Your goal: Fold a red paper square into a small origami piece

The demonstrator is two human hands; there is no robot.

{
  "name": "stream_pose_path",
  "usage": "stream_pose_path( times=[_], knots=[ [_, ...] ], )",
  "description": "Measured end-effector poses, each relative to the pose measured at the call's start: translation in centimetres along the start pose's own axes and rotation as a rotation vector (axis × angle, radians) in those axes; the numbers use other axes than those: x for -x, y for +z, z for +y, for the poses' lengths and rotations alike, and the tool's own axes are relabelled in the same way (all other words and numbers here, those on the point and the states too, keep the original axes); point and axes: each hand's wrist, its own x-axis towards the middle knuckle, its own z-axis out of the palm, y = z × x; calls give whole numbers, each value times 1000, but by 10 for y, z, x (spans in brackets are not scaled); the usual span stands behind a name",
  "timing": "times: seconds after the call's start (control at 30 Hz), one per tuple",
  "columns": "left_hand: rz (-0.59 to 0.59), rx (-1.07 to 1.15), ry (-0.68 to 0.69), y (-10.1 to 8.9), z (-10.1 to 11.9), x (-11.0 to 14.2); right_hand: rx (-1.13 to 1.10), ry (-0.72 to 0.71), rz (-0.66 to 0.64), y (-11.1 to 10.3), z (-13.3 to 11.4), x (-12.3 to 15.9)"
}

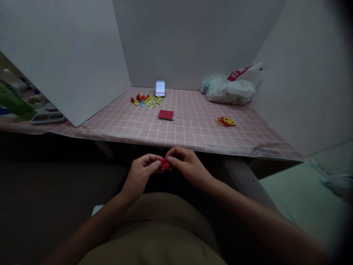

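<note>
Between my two hands is a small folded piece of red paper, held over my lap just below the table's front edge. My left hand pinches its left side between thumb and fingers. On the other side, the thumb and fingers of my right hand are closed on its upper right edge. The paper's exact folded shape is too small to make out. On the table, a stack of red paper squares lies nearest to my hands. Behind it to the left stand several small folded paper figures in red, orange, yellow and blue.
A lit phone stands upright at the back of the checked pink tablecloth. Red and yellow cut-out pieces lie at right, with a white plastic bag behind. White panels border the table; a kitchen scale sits beyond the left one.
</note>
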Motion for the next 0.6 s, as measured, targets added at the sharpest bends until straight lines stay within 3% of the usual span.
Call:
stream_pose_path(
  times=[0.6],
  knots=[
    [47,-153,86,4,2,2,-128,111,-5,0,3,-1]
  ],
)
